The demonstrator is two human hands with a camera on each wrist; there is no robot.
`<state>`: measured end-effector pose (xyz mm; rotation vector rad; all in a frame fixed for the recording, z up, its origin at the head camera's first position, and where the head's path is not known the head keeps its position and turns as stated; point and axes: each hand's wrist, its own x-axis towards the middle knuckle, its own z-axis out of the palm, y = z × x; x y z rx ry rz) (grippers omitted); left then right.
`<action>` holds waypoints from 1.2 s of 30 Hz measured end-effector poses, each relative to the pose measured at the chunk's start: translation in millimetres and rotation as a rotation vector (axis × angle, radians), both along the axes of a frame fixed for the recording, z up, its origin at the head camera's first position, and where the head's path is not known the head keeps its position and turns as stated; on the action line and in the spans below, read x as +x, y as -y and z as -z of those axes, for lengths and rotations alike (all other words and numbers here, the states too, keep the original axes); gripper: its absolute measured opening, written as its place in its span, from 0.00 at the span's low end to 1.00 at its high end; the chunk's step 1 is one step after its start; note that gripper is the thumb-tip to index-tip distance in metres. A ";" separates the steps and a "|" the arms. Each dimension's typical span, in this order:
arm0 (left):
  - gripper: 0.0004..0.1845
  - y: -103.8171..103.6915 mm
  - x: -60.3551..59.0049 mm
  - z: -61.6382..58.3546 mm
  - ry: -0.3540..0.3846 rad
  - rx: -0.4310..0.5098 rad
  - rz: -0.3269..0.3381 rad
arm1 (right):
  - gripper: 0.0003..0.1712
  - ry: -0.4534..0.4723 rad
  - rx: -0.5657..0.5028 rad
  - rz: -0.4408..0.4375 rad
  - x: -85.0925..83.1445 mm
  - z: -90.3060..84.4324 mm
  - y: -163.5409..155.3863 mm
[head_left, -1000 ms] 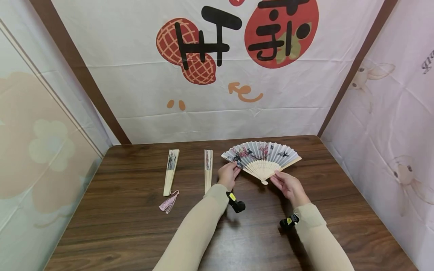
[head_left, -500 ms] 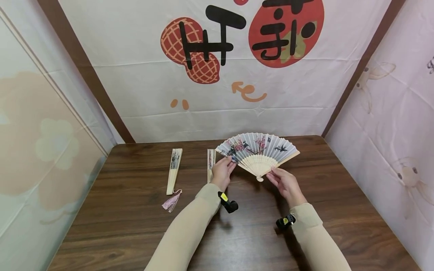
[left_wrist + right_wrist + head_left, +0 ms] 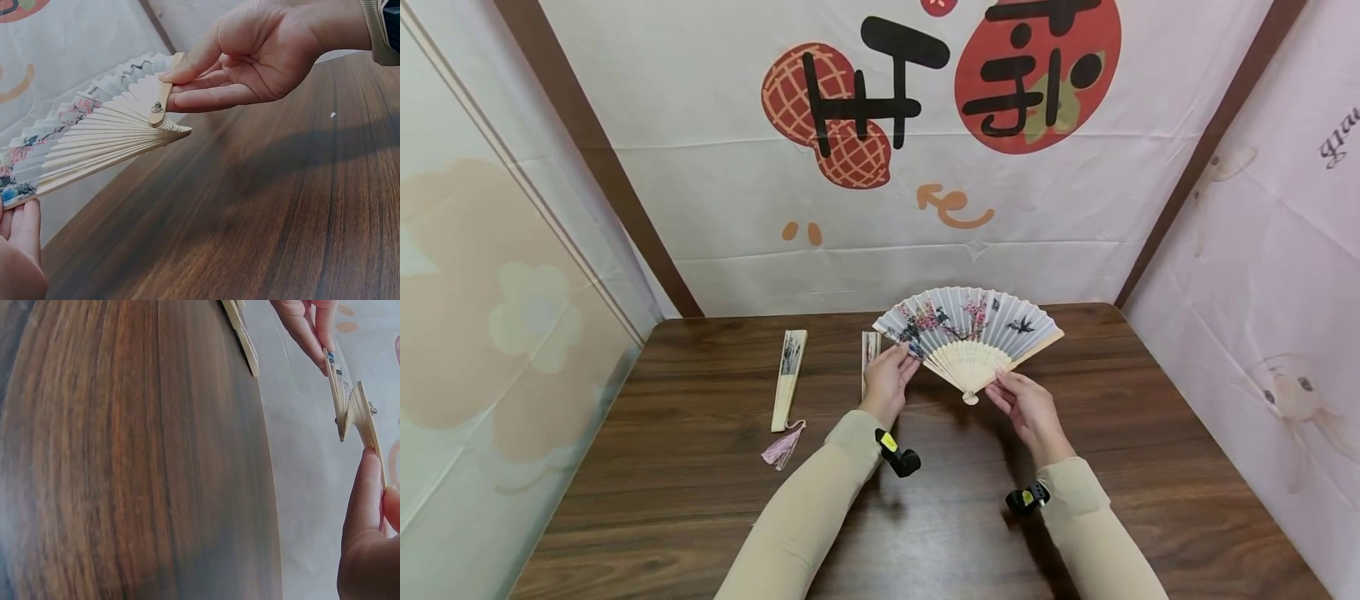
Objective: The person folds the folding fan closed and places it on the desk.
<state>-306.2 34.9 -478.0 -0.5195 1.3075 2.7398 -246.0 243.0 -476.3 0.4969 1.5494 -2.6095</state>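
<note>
Head view: my left hand point(image 3: 887, 379) and right hand point(image 3: 1026, 404) pinch the spread fan point(image 3: 967, 330); two folded fans point(image 3: 789, 377) beyond my left fingers stay unopened.

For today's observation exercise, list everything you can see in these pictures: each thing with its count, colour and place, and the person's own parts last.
open fan: one, pale leaf painted with pink blossoms and dark birds, light wooden ribs, held above the far middle of the table
closed fan with tassel: one, light wood, pink tassel at its near end, lying on the far left of the table
second closed fan: one, light wood, lying just left of the open fan, partly behind the left hand
table: one, dark brown wood grain
backdrop cloth: white with red and black print, behind the table
left hand: holds the open fan's left edge
right hand: pinches the right outer rib near the pivot
sleeves: two, beige
</note>
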 end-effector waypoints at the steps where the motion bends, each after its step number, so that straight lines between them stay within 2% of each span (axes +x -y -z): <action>1: 0.21 -1.7 0.4 -0.5 -0.001 -0.002 0.000 | 0.18 -0.004 0.007 -0.001 0.9 -0.4 -1.1; 13: 0.20 -10.2 1.0 -2.9 -0.008 -0.015 0.000 | 0.20 0.001 0.051 -0.026 2.6 -1.3 -6.2; 26: 0.19 -7.0 -3.3 -5.8 -0.005 -0.038 0.009 | 0.19 -0.035 0.094 -0.102 0.2 -5.4 -3.4; 36: 0.18 -4.5 -6.7 -5.3 0.001 -0.067 0.022 | 0.18 -0.025 0.119 -0.129 -1.8 -6.1 0.0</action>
